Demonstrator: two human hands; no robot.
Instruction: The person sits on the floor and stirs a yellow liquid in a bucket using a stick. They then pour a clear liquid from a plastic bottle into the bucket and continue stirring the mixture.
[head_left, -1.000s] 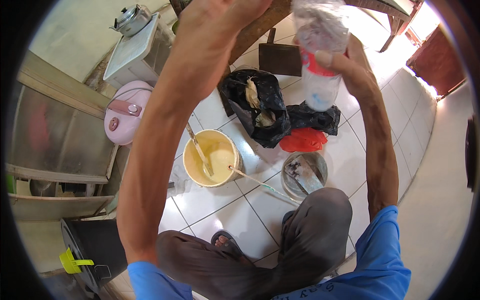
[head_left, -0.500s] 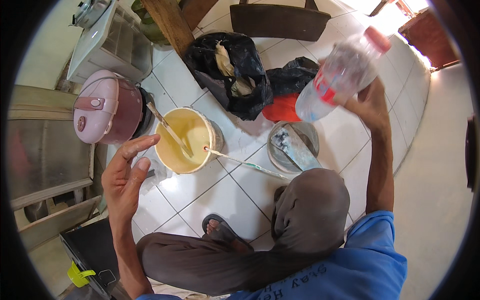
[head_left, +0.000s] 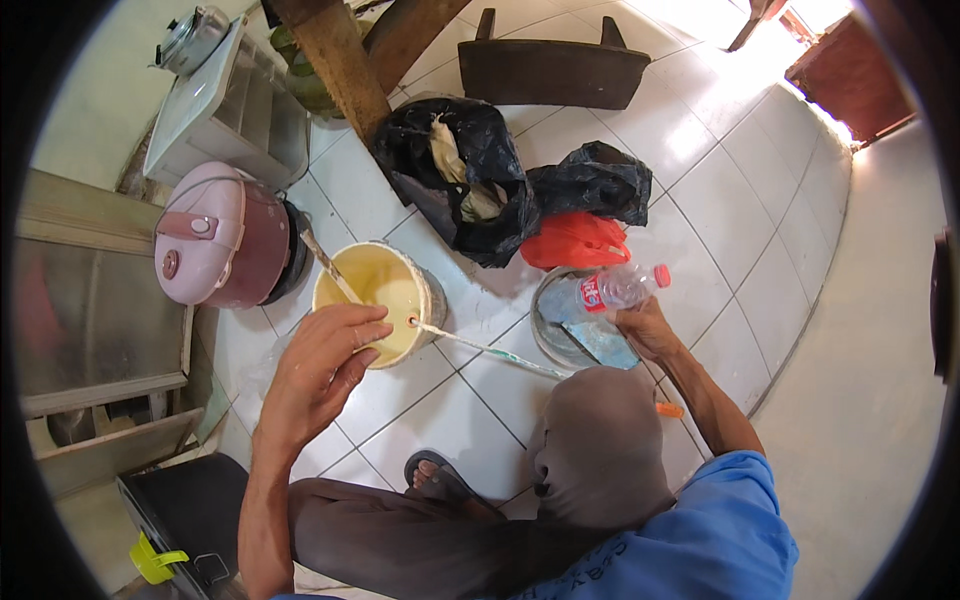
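Plastic bottle (head_left: 628,286), 1 red cap (head_left: 662,276)

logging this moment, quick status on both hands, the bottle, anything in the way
Right hand holding clear bottle, tilted, near grey basin. Left hand open, holding nothing visible, by yellow bucket. Stick leaning in bucket, close by.

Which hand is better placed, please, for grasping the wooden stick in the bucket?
Probably the left hand: it appears empty and is close to the wooden stick and the bucket. The right hand holds the plastic bottle and is farther from the stick.
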